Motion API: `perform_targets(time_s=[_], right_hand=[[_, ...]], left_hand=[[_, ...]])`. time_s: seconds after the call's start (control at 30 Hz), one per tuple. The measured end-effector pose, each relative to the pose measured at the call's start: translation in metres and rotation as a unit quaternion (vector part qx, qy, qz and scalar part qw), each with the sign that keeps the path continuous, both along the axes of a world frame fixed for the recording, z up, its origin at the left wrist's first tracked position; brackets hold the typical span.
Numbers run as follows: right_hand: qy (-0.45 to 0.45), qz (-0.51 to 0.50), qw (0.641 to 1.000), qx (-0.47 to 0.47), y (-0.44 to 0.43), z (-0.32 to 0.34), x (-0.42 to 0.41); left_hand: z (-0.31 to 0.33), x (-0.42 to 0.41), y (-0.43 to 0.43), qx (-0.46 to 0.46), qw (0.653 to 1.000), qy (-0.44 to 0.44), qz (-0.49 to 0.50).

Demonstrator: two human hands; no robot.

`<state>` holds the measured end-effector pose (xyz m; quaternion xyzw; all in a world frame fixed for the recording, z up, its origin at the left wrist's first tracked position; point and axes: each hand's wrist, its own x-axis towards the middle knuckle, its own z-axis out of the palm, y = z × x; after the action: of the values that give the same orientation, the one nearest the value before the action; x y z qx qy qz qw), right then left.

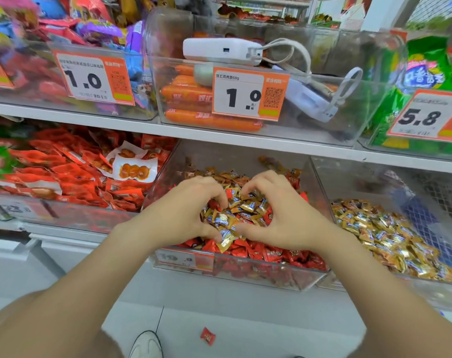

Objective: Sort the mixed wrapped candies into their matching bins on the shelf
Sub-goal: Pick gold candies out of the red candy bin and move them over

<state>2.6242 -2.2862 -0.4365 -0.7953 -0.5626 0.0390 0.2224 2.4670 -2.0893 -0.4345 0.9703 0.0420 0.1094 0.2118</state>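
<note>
A clear middle bin on the lower shelf holds red wrapped candies with a heap of gold wrapped candies on top. My left hand and my right hand curve round that gold heap from both sides, fingertips nearly meeting at the back and thumbs at the front. The fingers are curled against the candies. To the right, a second clear bin is filled with gold candies only.
A bin of red snack packets stands to the left. The upper shelf carries bins with orange sausages, a white power bank with cable, and green bags. One red candy lies on the floor by a white shoe.
</note>
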Motion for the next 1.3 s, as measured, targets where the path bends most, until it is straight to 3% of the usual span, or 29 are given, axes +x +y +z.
perform_targets(time_s=[0.13, 0.33, 0.6, 0.87, 1.0, 1.03, 1.13, 1.23, 1.3], right_hand=[[-0.064, -0.005, 0.996, -0.069, 0.015, -0.014, 0.001], [-0.066, -0.013, 0.998, -0.004, 0.016, -0.012, 0.012], [0.120, -0.107, 0.979, 0.125, 0.009, 0.008, 0.008], [0.082, -0.141, 0.982, 0.094, 0.005, 0.019, -0.001], [0.256, -0.065, 0.956, 0.125, 0.005, 0.018, -0.003], [0.261, -0.047, 0.956, 0.122, 0.006, 0.016, -0.001], [0.179, -0.026, 0.980, 0.085, 0.008, 0.014, -0.003], [0.020, 0.000, 1.000, 0.013, 0.008, 0.016, -0.011], [-0.075, 0.018, 0.995, -0.066, 0.011, 0.014, -0.018]], left_hand=[[-0.006, 0.010, -0.009, 0.071, 0.997, 0.027, -0.012], [-0.010, 0.021, -0.011, 0.170, 0.984, 0.046, 0.010], [-0.012, 0.018, -0.004, -0.052, 0.997, -0.015, 0.052], [-0.001, 0.010, -0.005, -0.074, 0.995, 0.022, 0.058], [0.005, 0.003, -0.004, -0.079, 0.995, 0.008, 0.062], [0.007, 0.001, -0.003, -0.077, 0.995, 0.015, 0.061], [0.006, -0.005, 0.000, -0.059, 0.996, 0.063, 0.038], [0.001, -0.008, 0.001, -0.012, 0.993, 0.115, 0.020], [-0.004, -0.008, 0.002, 0.021, 0.990, 0.140, 0.013]])
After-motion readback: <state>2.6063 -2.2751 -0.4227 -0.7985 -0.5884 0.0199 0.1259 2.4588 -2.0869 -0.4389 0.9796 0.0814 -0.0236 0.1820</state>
